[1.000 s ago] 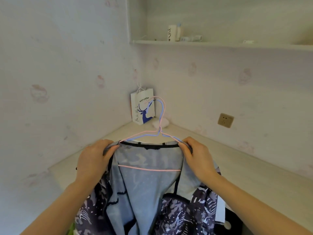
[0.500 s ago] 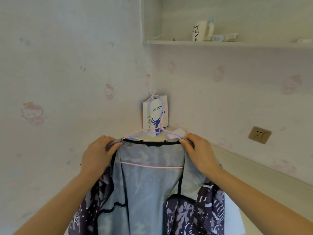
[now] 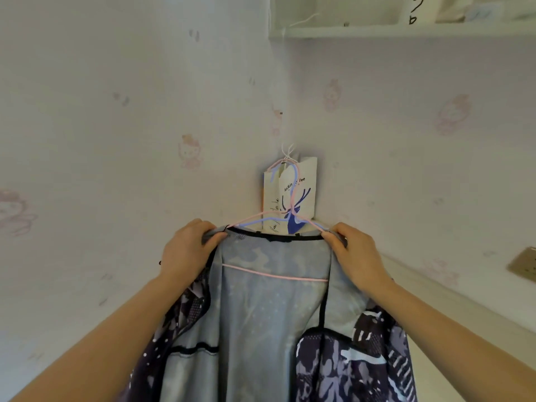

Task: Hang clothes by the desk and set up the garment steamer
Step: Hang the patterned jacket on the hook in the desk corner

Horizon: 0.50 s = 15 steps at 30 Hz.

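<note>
A grey-blue jacket (image 3: 272, 309) with dark patterned panels hangs open on pink and blue wire hangers (image 3: 293, 198), held up in front of the wall corner. My left hand (image 3: 185, 250) grips the jacket's left shoulder over the hanger end. My right hand (image 3: 355, 256) grips the right shoulder the same way. The hanger hooks stand in front of a white paper coffee bag (image 3: 304, 195) in the corner. No steamer is in view.
A white wall shelf (image 3: 400, 30) with a mug and small items runs across the top right. A wall socket (image 3: 525, 264) sits at the right edge. The desk top (image 3: 452, 303) shows as a pale strip along the right wall.
Both hands have lifted the jacket and hangers higher and closer to the corner. The view has tilted upward, so the shelf is nearer and the desk has dropped out of sight.
</note>
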{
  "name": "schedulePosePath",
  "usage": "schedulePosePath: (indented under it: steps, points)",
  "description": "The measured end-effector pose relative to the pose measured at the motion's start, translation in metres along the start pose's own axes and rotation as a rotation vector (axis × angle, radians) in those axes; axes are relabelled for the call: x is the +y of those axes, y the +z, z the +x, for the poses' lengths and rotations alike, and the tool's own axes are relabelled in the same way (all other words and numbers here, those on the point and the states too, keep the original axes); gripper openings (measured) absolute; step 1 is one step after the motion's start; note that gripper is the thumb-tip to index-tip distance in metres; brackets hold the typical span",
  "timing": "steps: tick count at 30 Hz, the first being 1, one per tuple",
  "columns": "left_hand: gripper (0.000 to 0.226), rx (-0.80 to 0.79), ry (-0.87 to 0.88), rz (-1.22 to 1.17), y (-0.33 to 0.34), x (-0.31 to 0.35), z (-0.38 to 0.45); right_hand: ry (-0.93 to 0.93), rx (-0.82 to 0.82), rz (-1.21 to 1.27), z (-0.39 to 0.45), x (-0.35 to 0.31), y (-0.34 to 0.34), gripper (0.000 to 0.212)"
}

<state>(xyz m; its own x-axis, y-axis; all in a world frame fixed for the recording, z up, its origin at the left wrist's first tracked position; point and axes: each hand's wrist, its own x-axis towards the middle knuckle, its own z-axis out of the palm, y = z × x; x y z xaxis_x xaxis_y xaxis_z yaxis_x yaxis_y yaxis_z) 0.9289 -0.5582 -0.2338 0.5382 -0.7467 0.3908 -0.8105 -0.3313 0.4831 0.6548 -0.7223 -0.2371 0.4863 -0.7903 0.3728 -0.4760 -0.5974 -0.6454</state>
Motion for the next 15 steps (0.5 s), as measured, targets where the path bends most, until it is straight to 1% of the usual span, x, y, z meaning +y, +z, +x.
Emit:
schedulePosePath:
  steps: [3, 6, 11, 15]
  points:
    - [0.021, -0.042, -0.041, -0.004, 0.031, -0.006, 0.036, 0.025, -0.016, 0.001, 0.037, 0.025, 0.018, 0.026]
    - [0.021, -0.087, -0.105, -0.003, 0.069, -0.023, 0.053, 0.047, -0.084, -0.015, 0.064, 0.054, 0.05, 0.023]
    - [0.023, -0.162, -0.219, 0.043, 0.126, -0.058, 0.064, 0.094, -0.207, -0.022, 0.085, 0.1, 0.112, 0.026]
    - [0.027, -0.3, -0.251, 0.081, 0.164, -0.077, 0.055, 0.115, -0.289, -0.021, 0.087, 0.13, 0.152, 0.023]
